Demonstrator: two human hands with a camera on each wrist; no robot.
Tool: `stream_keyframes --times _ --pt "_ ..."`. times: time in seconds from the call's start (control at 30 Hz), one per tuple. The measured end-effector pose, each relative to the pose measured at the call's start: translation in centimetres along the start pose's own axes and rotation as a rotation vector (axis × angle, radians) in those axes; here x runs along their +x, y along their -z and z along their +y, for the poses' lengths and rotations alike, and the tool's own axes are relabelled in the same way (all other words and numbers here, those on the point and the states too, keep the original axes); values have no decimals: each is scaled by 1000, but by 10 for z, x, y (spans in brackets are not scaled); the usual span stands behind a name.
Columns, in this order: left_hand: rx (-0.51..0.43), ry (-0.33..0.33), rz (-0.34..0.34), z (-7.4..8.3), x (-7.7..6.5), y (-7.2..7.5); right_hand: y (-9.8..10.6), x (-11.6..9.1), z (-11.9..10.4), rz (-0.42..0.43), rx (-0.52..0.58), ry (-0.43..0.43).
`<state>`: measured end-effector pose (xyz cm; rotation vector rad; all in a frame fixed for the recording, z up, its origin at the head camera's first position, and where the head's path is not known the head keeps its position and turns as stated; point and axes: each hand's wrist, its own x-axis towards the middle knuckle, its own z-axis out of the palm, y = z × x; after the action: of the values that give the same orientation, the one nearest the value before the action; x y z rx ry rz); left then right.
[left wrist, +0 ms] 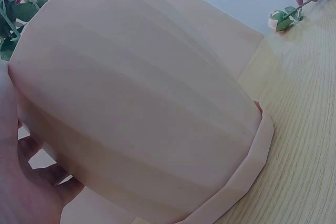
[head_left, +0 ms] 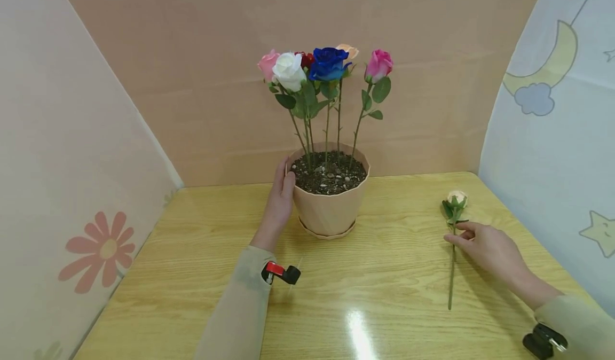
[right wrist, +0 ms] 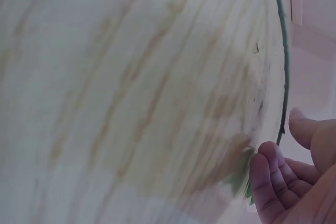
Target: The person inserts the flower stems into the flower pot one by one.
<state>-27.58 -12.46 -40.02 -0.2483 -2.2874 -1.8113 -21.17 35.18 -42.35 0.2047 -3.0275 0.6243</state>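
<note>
In the head view, a beige flowerpot [head_left: 329, 210] filled with dark soil stands on its saucer at the table's back. My left hand [head_left: 281, 200] grips the pot at its left rim; the left wrist view shows fingers curled against the wall [left wrist: 142, 87]. Far to the right, a pale cream rose [head_left: 457, 198] lies on the table, its stem pointing toward me. Over that stem [head_left: 451, 274] is my right hand [head_left: 490, 248], just below the leaves. In the right wrist view, thumb and fingers [right wrist: 268, 182] stand apart with the stem running between them.
Several artificial roses stand upright in the soil, among them a white rose [head_left: 289, 71], a blue rose [head_left: 329, 63] and a magenta rose [head_left: 379, 65]. The wooden table [head_left: 216, 232] meets a tan back panel [head_left: 230, 93] and printed side panels.
</note>
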Motion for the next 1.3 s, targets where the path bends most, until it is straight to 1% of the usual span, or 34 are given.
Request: stream_keyframes --times 0.2,0.37,0.63,0.93,1.07,1.3 --pt "-11 -11 0 -1 0 0 -4 1 1 4 -16 6" --pt "0 -21 7 -1 1 0 -4 3 2 6 -20 7" --pt "7 -20 6 -2 1 0 -4 5 0 -10 -3 1" --pt "16 -17 13 -1 2 0 -5 9 1 3 8 8" --pt "23 -9 17 -2 2 0 -4 11 1 13 23 4" --pt "20 -11 15 0 2 1 1 12 -7 32 94 -1"
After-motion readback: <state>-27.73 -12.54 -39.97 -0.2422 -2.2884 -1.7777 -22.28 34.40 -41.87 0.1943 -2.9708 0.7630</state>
